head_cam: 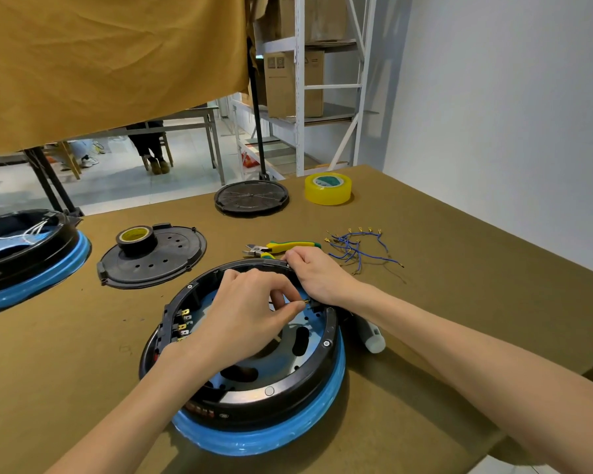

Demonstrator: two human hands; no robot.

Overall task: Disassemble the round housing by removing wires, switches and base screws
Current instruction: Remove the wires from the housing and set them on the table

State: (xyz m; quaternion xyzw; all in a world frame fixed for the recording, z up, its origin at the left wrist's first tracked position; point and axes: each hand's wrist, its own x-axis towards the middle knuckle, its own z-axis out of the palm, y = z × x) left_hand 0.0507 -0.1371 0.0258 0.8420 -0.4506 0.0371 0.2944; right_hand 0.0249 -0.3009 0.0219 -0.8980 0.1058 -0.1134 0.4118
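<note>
Your left hand [243, 309] reaches into the open housing [243, 357], which sits near you on the tabletop [425, 234]; its grip is closed to a pinch, thumb and forefinger tips meeting on a small brass terminal [305, 302] at the inner right wall. Your right hand [317, 271] lies over the far right rim, fingers curled down around the edge, holding the housing there. Inside, a row of brass tabs [184, 325] lines the left wall. Beyond your right hand, cutters [281, 248] with yellow-green handles lie just beside the rim, and a loose bunch of blue wires [356, 249] lies further right. A white cylinder [374, 338] lies under your right forearm, against the housing's right side; what it is cannot be told.
</note>
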